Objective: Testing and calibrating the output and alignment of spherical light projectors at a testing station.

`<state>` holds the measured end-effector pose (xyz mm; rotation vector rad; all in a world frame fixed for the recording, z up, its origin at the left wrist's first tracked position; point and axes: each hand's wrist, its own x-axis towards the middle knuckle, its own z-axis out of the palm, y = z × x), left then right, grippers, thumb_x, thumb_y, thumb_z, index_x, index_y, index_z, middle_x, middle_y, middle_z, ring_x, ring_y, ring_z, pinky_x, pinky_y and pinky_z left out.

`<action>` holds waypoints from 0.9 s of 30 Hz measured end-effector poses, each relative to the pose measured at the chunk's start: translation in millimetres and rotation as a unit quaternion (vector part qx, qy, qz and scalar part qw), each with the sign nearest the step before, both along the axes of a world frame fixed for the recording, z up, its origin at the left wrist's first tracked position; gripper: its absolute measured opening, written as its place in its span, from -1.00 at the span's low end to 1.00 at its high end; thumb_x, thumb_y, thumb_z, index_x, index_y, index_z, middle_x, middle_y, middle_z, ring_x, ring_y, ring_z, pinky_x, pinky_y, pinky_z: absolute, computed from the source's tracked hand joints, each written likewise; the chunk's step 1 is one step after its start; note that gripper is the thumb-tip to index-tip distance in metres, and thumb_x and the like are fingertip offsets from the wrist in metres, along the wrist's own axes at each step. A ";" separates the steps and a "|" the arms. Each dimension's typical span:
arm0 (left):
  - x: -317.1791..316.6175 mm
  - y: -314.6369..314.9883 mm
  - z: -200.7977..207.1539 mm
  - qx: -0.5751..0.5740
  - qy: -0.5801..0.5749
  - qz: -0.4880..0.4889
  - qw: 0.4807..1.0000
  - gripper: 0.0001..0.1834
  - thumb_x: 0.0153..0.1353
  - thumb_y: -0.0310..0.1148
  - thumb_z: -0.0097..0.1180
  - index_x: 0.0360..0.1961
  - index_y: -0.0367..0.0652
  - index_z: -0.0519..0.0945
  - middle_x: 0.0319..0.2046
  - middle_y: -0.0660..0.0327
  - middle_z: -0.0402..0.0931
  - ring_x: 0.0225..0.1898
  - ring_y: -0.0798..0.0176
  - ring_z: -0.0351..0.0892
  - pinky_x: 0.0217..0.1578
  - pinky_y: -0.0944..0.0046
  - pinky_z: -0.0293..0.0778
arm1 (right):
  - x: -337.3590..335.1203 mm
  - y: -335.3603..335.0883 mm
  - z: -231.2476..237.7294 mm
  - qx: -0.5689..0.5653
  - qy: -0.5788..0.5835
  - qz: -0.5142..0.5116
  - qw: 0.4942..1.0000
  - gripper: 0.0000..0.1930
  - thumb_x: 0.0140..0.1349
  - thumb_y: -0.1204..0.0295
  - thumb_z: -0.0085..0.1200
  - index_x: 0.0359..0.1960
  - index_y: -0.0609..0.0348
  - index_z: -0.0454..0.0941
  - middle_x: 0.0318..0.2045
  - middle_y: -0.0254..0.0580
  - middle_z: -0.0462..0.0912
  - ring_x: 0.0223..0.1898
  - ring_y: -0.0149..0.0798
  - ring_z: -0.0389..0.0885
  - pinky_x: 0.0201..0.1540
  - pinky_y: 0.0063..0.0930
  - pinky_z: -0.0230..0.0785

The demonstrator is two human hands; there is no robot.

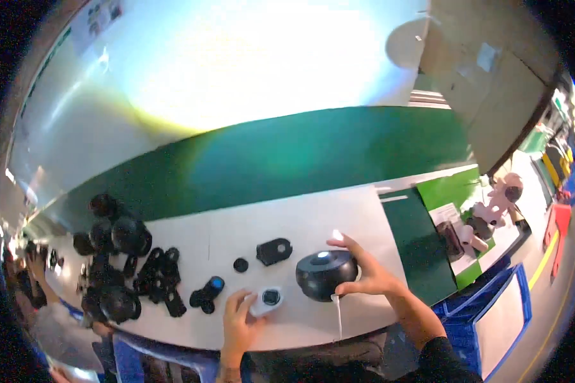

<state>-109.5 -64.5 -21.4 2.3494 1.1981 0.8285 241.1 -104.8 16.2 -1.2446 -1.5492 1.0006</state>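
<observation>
Clasped by thumb and fingers of the right hand (372,278): black rounded housing (313,279), right of centre on the white worktable (354,214), with a white cable (338,319) below, toward the near edge. Placed at the left edge of a small white device (262,305) with a dark square face: fingers of the left hand (241,325), well apart from the right; firmness of hold impossible to tell. Beyond the table's right end: blue crate (528,299) with a pale flat panel. At lower left, by the near edge: blue bin (125,357), dark inside, too dim to identify. Between and behind the hands: black plate with a round hole (268,255), beside a small black disc (240,264). Farther left: black part with a blue round face (203,297), then crowded black parts (131,236). At right: white parts (492,214), heaped near a green sheet (442,189).
</observation>
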 end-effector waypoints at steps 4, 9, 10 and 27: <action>4.4 3.0 -12.3 0.003 -0.044 -0.011 0.999 -0.38 -0.24 -0.51 0.49 -0.03 -0.25 0.59 0.02 0.06 0.45 0.04 0.04 0.49 -0.16 0.25 0.58 | 5.4 3.8 15.8 -0.085 0.119 -0.029 0.989 0.16 -0.04 0.09 0.45 0.46 0.23 -0.12 0.29 0.08 0.34 0.23 0.00 0.41 0.30 -0.23 0.23; 8.4 3.3 -0.3 0.011 -0.028 -0.012 0.999 -0.44 -0.12 -0.35 0.50 -0.05 -0.27 0.59 -0.03 0.04 0.48 0.00 0.00 0.49 -0.08 0.14 0.51 | 8.1 20.0 26.4 -0.161 0.098 -0.131 0.973 0.14 -0.02 -0.12 0.36 0.43 0.33 0.00 0.27 0.28 0.32 0.28 0.09 0.34 0.33 -0.20 0.16; 8.6 4.0 1.8 0.016 -0.028 -0.015 0.999 -0.44 -0.12 -0.35 0.50 -0.05 -0.27 0.59 -0.03 0.04 0.48 0.00 0.00 0.49 -0.08 0.14 0.51 | 8.6 22.9 24.9 -0.147 0.113 -0.142 0.972 0.15 -0.04 -0.14 0.36 0.42 0.35 0.02 0.27 0.33 0.30 0.30 0.11 0.31 0.35 -0.19 0.12; 10.0 0.9 2.7 0.024 -0.041 -0.008 0.999 -0.45 -0.09 -0.36 0.46 -0.02 -0.21 0.58 -0.02 0.07 0.47 -0.03 -0.03 0.50 -0.11 0.12 0.51 | -6.2 -7.9 11.8 0.058 0.013 -0.016 0.998 0.21 -0.12 0.13 0.53 0.48 0.04 -0.12 0.36 0.08 0.20 0.34 -0.02 0.25 0.37 -0.16 0.09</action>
